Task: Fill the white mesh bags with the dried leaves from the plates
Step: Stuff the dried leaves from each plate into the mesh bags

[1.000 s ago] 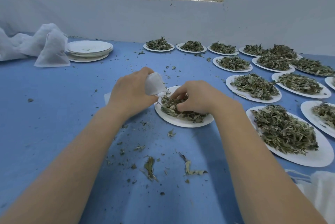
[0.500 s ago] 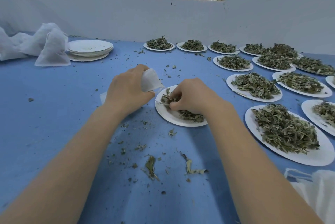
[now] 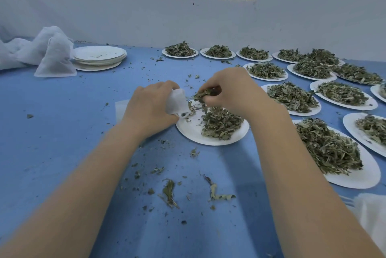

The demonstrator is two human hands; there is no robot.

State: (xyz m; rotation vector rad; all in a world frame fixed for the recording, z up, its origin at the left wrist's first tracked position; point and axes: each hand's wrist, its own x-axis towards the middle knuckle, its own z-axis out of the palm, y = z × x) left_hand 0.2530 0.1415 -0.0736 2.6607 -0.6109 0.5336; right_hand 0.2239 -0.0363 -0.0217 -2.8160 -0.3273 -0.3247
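Note:
My left hand [image 3: 151, 107] grips a small white mesh bag [image 3: 177, 101] at the left rim of a white plate [image 3: 194, 132], with the bag's mouth facing right. My right hand [image 3: 234, 90] pinches a tuft of dried leaves [image 3: 201, 95] just above the plate, right at the bag's mouth. A pile of dried leaves [image 3: 221, 122] lies on the right half of the plate. The bag's lower part is hidden behind my left hand.
Several plates heaped with leaves [image 3: 330, 149] fill the table's right side and back. A stack of used plates [image 3: 98, 55] and a heap of white mesh bags [image 3: 52, 53] sit at the back left. Leaf crumbs [image 3: 169, 191] litter the blue cloth near me.
My right hand has lifted off the plate with a pinch of leaves and moved left up to the bag's mouth. The left hand has kept its hold on the bag.

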